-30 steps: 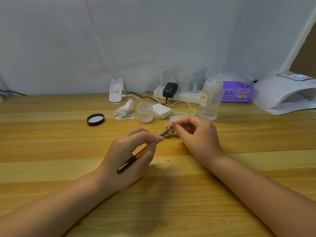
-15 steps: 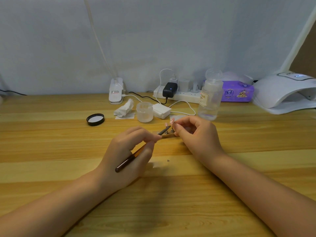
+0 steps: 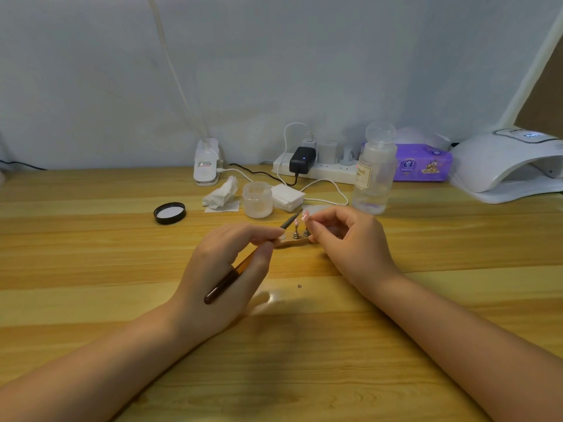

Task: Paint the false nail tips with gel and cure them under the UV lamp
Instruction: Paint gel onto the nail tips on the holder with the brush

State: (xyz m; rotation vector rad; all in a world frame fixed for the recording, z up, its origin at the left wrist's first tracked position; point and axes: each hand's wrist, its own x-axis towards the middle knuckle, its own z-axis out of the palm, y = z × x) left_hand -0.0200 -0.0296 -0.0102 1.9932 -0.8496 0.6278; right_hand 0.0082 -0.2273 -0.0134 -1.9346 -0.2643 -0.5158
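Left hand (image 3: 225, 269) pinches the brush (image 3: 243, 263), pointing at two o'clock toward the nail tips (image 3: 301, 219) at table (image 3: 91, 269) centre; right hand (image 3: 350, 239) pinches their stand (image 3: 292, 240). Lamp (image 3: 502, 166) sits at two o'clock.

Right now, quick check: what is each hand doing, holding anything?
Left hand: grips the brush.
Right hand: pinches the nail tip stand at its end.

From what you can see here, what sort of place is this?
Probably a home nail-art desk rather than a salon: a white UV lamp at the right, a brush working on false nail tips on a small stand, and a power strip against a cloth-draped wall.
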